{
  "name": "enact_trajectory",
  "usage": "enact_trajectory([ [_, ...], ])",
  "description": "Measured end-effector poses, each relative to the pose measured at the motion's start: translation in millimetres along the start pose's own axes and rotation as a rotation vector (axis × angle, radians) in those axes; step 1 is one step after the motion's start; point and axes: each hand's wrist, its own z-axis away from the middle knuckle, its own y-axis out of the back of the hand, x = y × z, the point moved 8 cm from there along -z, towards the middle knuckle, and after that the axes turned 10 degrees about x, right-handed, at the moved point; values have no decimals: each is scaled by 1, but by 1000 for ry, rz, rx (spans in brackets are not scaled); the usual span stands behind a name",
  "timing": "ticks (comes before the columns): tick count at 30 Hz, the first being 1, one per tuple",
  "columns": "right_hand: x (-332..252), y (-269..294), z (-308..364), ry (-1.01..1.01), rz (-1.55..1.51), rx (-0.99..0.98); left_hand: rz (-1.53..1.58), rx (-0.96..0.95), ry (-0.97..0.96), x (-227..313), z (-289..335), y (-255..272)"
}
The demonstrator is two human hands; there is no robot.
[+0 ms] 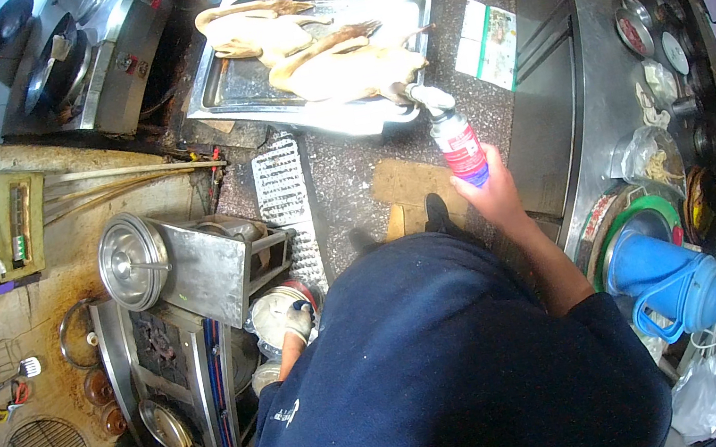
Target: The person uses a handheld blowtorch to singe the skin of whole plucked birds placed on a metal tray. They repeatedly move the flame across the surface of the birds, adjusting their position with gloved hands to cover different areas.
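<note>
My right hand (491, 186) is wrapped around a blowtorch (461, 149), a red, white and blue gas canister with a pale burner head. The burner end points up at the near right corner of a large metal tray (208, 106). Two plucked, pale birds with long necks, perhaps ducks or geese, lie in it: one bird (262, 33) at the left, the other bird (341, 70) nearer the torch. Down at my left side, my left hand (298, 320) in a whitish glove is over a round pale lid or tub (271, 313). A small dark shape shows at its fingers, whose pose is unclear.
To the right runs a steel counter (590, 101) with bowls, bags and a blue jug (670, 279). At the left stand a stove (172, 352) and a steel stand (203, 265) with a round lidded pot (133, 261). Flattened cardboard (414, 185) and a drain grate (279, 180) lie on the floor.
</note>
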Motion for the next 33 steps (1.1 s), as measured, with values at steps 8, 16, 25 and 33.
enact_trajectory([
  [8, -9, -15, -17, 13, 6, -30, 6, 18, -58, 30, 13, 14],
  [16, -16, -36, -41, 44, -46, -86, 160, 42, 97, 42, 22, 22],
  [25, -25, -46, -73, 126, -43, -219, 50, 122, 31, 30, -7, 8],
  [33, -31, -53, -106, 121, -64, -314, -116, 346, -164, 91, -48, 42],
])
